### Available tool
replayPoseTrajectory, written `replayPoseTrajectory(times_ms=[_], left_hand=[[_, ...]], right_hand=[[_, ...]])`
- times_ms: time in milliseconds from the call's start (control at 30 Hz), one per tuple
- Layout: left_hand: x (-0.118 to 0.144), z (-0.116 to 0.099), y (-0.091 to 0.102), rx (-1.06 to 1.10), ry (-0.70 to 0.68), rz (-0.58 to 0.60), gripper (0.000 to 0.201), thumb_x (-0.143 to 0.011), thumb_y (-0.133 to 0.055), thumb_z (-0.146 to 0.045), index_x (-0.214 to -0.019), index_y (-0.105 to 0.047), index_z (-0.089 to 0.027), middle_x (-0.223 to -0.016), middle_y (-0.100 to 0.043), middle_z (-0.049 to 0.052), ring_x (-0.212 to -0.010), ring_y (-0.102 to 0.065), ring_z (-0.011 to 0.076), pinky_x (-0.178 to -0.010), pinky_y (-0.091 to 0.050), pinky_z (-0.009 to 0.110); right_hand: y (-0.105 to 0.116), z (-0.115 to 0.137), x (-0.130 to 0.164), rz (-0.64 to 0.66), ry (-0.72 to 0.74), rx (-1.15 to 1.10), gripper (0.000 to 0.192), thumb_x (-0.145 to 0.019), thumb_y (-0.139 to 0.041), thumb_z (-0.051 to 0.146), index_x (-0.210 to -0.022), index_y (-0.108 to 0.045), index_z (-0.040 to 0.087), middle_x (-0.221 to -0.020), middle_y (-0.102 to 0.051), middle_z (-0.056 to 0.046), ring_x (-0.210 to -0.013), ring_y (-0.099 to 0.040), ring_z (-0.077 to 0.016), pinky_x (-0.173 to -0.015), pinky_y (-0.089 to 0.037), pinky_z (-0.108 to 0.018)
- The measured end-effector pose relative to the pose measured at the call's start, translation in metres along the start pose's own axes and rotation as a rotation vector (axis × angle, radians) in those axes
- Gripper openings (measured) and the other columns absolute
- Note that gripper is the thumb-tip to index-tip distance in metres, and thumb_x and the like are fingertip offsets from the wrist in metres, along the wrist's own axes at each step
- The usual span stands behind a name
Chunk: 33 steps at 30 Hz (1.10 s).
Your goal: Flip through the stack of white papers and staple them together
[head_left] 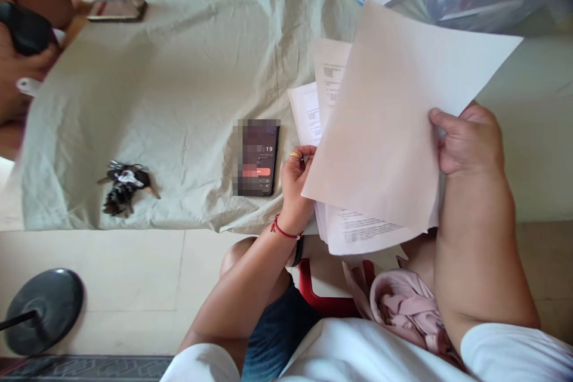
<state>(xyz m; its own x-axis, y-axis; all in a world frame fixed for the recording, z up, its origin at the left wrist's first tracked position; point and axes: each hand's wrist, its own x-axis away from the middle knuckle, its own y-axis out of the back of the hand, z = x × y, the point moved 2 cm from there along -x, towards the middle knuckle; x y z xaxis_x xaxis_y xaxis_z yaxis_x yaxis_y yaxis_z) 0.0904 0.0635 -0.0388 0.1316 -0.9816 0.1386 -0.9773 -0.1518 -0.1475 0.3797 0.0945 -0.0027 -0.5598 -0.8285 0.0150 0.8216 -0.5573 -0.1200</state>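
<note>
Right hand [470, 140] clamped on white paper sheet [385, 125], right edge; left hand [296, 182] at left edge, grip unclear, black rectangular phone [264, 161] near.

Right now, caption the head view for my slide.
Right hand grips a sheet over printed papers, left hand at their edge, phone nearby.

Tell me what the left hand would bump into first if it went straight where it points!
Likely the papers: the left hand points toward them, its fingers at their left edge. Which sheet it would meet first is hard to tell.
</note>
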Motion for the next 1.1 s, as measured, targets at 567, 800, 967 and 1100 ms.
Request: replayPoseTrajectory(times_ms=[567, 800, 967, 1100], left_hand=[[0.005, -0.016, -0.005, -0.070, 0.039, -0.006, 0.025, -0.107, -0.071, -0.042, -0.092, -0.066, -0.023, -0.086, -0.066, 0.000, -0.081, -0.060, 0.0157, -0.078, -0.051, 0.027], [0.004, -0.011, -0.004, -0.062, 0.060, -0.001, 0.013, -0.103, -0.073, -0.033, -0.099, -0.067, -0.023, -0.086, -0.066, 0.000, -0.077, -0.058, 0.0145, -0.076, -0.050, 0.028], [0.004, -0.010, -0.004, -0.072, 0.051, 0.005, 0.015, -0.101, -0.075, -0.034, -0.102, -0.065, -0.023, -0.089, -0.067, 0.000, -0.073, -0.057, 0.0137, -0.071, -0.048, 0.027], [0.003, -0.007, -0.003, -0.065, 0.022, 0.010, 0.016, -0.102, -0.076, -0.035, -0.104, -0.065, -0.024, -0.092, -0.065, 0.000, -0.075, -0.057, 0.0134, -0.070, -0.048, 0.027]], right_hand=[[-0.002, 0.001, 0.007, 0.023, -0.053, 0.112, 0.034, -0.064, -0.075, 0.009, -0.095, -0.084, 0.020, -0.091, -0.085, -0.001, -0.096, -0.083, -0.0253, -0.112, -0.065, -0.056], [0.002, -0.005, 0.002, -0.008, -0.024, 0.069, 0.035, -0.063, -0.077, 0.006, -0.095, -0.086, 0.018, -0.104, -0.087, -0.004, -0.096, -0.083, -0.0247, -0.116, -0.063, -0.058], [0.007, -0.013, -0.004, -0.011, 0.011, 0.056, 0.036, -0.060, -0.078, 0.009, -0.093, -0.086, 0.021, -0.103, -0.087, -0.001, -0.098, -0.083, -0.0256, -0.111, -0.066, -0.057], [0.004, -0.011, -0.003, -0.017, 0.006, 0.049, 0.034, -0.062, -0.078, 0.009, -0.093, -0.086, 0.021, -0.105, -0.087, -0.002, -0.102, -0.084, -0.0271, -0.113, -0.065, -0.058]])
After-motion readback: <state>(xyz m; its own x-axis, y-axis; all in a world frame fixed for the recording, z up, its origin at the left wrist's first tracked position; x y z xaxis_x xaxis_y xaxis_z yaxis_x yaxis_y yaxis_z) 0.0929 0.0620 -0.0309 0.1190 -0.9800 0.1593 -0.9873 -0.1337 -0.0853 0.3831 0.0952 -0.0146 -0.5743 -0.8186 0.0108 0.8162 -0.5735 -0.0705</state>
